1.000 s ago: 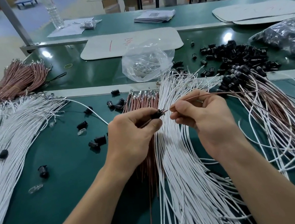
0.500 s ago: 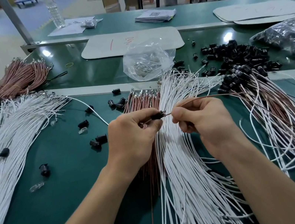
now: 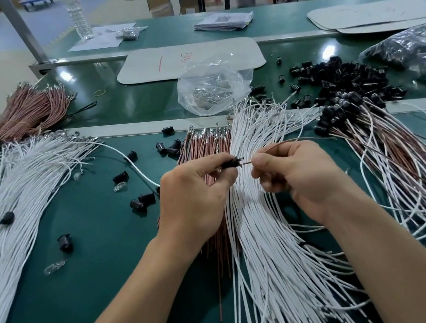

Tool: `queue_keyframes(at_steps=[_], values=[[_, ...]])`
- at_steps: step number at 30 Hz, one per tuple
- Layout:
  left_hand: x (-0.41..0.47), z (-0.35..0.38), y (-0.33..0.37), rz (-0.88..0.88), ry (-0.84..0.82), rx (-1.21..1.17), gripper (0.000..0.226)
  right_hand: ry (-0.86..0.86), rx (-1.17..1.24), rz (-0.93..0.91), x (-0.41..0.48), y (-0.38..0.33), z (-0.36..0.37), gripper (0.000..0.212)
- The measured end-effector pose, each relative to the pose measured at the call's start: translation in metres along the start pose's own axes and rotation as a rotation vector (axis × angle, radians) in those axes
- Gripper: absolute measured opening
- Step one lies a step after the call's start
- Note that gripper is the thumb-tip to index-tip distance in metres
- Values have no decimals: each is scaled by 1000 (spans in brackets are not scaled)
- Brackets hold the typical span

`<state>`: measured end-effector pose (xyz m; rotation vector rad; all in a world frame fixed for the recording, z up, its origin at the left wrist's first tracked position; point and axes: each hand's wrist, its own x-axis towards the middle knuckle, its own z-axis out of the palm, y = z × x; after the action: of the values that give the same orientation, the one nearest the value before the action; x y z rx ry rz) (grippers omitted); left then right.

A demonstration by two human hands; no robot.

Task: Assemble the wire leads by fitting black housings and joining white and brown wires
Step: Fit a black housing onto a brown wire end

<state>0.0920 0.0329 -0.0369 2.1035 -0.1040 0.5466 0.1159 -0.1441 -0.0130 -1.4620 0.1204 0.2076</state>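
Observation:
My left hand [image 3: 196, 189] pinches a small black housing [image 3: 229, 163] between thumb and fingers, above the middle of the green table. My right hand [image 3: 295, 173] pinches a brown wire [image 3: 287, 142] just right of the housing; the wire's metal tip touches the housing's end. That wire arcs away to the right. Under my hands lie a bundle of brown wires [image 3: 203, 146] and a wide fan of white wires [image 3: 269, 236].
A heap of black housings [image 3: 339, 81] lies at the back right beside a dark bag [image 3: 419, 53]. Finished leads [image 3: 416, 169] spread at the right. More white wires [image 3: 15, 200] fill the left, loose housings [image 3: 142, 200] between. A clear bag [image 3: 213, 88] sits behind.
Both hands sit a little lower in the frame than before. The brown wire's tip stays at the housing's end, still pinched by my right hand.

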Motion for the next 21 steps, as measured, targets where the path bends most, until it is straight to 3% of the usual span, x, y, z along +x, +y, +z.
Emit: queue_keyframes(at_steps=[21], values=[[-1, 1, -3, 108, -60, -1, 22, -55, 98, 21, 0, 3, 4, 12]])
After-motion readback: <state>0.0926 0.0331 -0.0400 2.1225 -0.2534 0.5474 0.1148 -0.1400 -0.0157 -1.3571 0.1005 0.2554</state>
